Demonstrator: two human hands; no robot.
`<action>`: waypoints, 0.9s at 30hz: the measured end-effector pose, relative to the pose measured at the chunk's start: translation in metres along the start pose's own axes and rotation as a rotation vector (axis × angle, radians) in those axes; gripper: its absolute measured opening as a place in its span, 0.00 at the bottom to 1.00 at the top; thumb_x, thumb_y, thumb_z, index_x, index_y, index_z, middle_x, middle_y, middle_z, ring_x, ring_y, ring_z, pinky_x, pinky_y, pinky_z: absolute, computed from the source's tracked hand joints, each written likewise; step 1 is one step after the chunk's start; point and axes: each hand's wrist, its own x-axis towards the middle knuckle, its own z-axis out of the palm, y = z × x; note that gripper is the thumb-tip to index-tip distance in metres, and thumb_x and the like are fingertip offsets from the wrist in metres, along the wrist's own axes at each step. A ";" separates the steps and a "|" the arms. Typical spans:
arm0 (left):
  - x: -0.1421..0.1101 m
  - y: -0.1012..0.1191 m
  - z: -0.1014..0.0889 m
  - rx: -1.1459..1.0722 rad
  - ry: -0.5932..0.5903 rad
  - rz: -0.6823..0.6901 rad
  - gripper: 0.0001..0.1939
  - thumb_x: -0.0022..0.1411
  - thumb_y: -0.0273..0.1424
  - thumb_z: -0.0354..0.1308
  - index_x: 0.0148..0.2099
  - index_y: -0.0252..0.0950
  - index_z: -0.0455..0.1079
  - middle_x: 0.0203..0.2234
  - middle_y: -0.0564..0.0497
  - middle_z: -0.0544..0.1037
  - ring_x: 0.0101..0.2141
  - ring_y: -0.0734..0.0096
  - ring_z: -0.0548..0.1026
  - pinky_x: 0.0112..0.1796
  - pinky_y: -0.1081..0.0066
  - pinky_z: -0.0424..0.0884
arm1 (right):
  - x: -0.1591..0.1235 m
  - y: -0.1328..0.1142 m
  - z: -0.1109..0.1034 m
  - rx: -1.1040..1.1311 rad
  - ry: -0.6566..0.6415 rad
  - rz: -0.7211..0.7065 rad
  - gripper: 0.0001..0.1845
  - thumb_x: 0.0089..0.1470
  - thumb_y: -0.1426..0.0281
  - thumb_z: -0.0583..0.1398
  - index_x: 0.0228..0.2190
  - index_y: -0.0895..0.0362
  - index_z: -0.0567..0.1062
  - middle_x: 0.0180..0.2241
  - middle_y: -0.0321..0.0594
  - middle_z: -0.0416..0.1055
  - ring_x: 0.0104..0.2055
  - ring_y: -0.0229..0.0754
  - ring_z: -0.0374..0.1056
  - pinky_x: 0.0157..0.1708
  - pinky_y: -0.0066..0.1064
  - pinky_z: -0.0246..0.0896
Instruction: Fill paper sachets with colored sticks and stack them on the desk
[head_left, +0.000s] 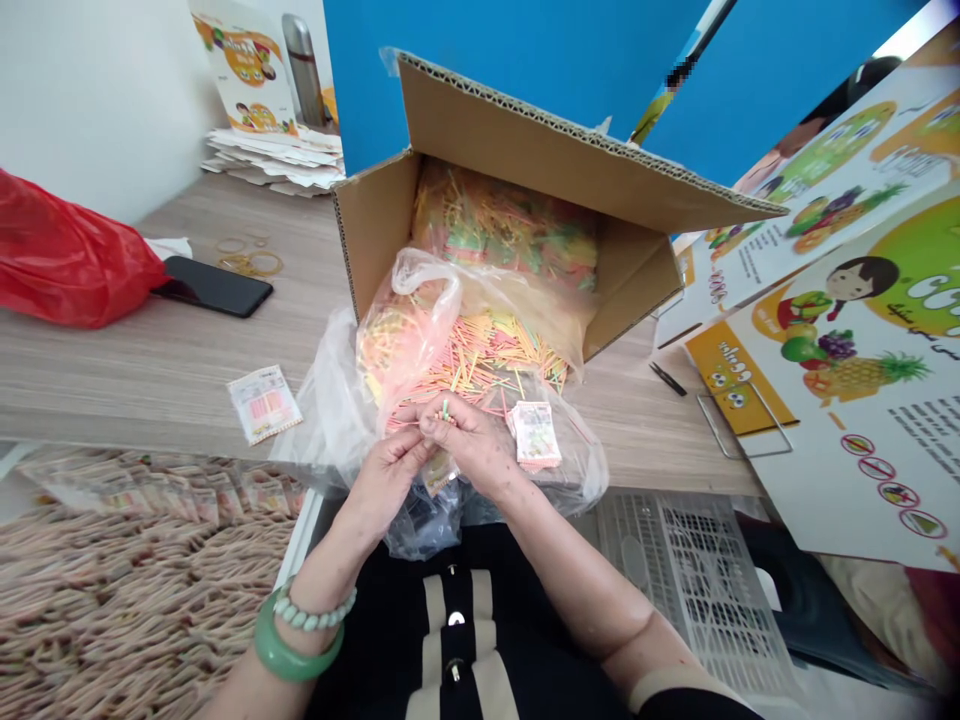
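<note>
Both hands (431,450) pinching coloured sticks (445,410)

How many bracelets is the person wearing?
2, both on the left wrist: a green bangle and a pale bead bracelet just above it. The right wrist looks bare.

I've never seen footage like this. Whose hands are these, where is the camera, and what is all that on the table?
No machine here: a person's bare hands, filmed by a camera on their head looking down. The left hand and right hand meet over a clear plastic bag of thin coloured sticks, pinching a few sticks together. The bag spills from a tipped cardboard box on a wooden table. Nearby lie small printed packets, a black phone, a red bag and fruit posters.
</note>
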 end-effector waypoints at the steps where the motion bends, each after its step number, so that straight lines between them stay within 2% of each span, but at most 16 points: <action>1: 0.000 -0.001 0.000 -0.033 0.002 -0.018 0.15 0.58 0.42 0.65 0.34 0.35 0.79 0.30 0.49 0.79 0.35 0.66 0.74 0.40 0.70 0.70 | 0.000 -0.001 0.000 0.000 0.002 -0.007 0.10 0.57 0.59 0.62 0.31 0.53 0.73 0.42 0.40 0.77 0.48 0.43 0.72 0.54 0.40 0.64; 5: -0.002 -0.003 0.006 -0.157 0.054 -0.082 0.15 0.53 0.42 0.69 0.31 0.34 0.77 0.26 0.50 0.78 0.30 0.67 0.73 0.36 0.69 0.69 | 0.001 -0.003 0.002 0.097 0.103 0.026 0.12 0.58 0.59 0.60 0.31 0.53 0.76 0.39 0.40 0.78 0.43 0.43 0.73 0.49 0.38 0.68; 9: -0.002 -0.002 0.008 -0.251 0.120 -0.086 0.15 0.50 0.40 0.71 0.31 0.34 0.76 0.26 0.51 0.77 0.28 0.69 0.72 0.33 0.71 0.69 | 0.002 0.001 0.000 0.114 0.167 0.090 0.08 0.54 0.65 0.61 0.33 0.54 0.80 0.37 0.38 0.79 0.41 0.42 0.73 0.44 0.34 0.69; 13: -0.002 0.000 0.008 -0.255 0.179 -0.068 0.15 0.50 0.40 0.71 0.28 0.33 0.74 0.21 0.54 0.73 0.24 0.75 0.68 0.28 0.75 0.65 | 0.001 0.007 -0.006 0.162 0.147 0.118 0.09 0.52 0.66 0.61 0.34 0.54 0.81 0.38 0.39 0.79 0.42 0.43 0.73 0.45 0.35 0.68; 16: -0.003 0.001 0.010 -0.276 0.189 -0.056 0.15 0.51 0.40 0.71 0.30 0.33 0.76 0.24 0.53 0.75 0.25 0.73 0.70 0.29 0.74 0.67 | 0.001 0.010 -0.008 0.258 0.149 0.092 0.10 0.51 0.65 0.62 0.36 0.53 0.81 0.42 0.39 0.79 0.48 0.45 0.72 0.50 0.37 0.67; 20: -0.004 0.002 0.014 -0.319 0.172 -0.083 0.16 0.48 0.40 0.73 0.32 0.33 0.78 0.25 0.51 0.77 0.26 0.72 0.71 0.29 0.73 0.67 | 0.000 0.015 -0.007 0.371 0.099 0.159 0.14 0.48 0.62 0.64 0.37 0.53 0.80 0.45 0.41 0.79 0.47 0.47 0.73 0.48 0.39 0.69; 24: -0.005 0.001 0.010 -0.369 0.148 -0.115 0.15 0.47 0.39 0.73 0.31 0.33 0.77 0.21 0.53 0.75 0.23 0.74 0.69 0.26 0.74 0.65 | -0.005 0.016 -0.008 0.317 -0.004 0.232 0.15 0.49 0.61 0.65 0.38 0.55 0.81 0.42 0.43 0.79 0.44 0.47 0.74 0.46 0.39 0.69; 27: -0.007 -0.001 0.006 -0.358 0.149 -0.123 0.15 0.48 0.39 0.73 0.27 0.33 0.75 0.17 0.56 0.69 0.19 0.78 0.63 0.22 0.76 0.60 | -0.008 0.011 -0.010 0.233 0.005 0.169 0.18 0.52 0.61 0.64 0.46 0.52 0.79 0.47 0.41 0.78 0.48 0.45 0.73 0.51 0.40 0.67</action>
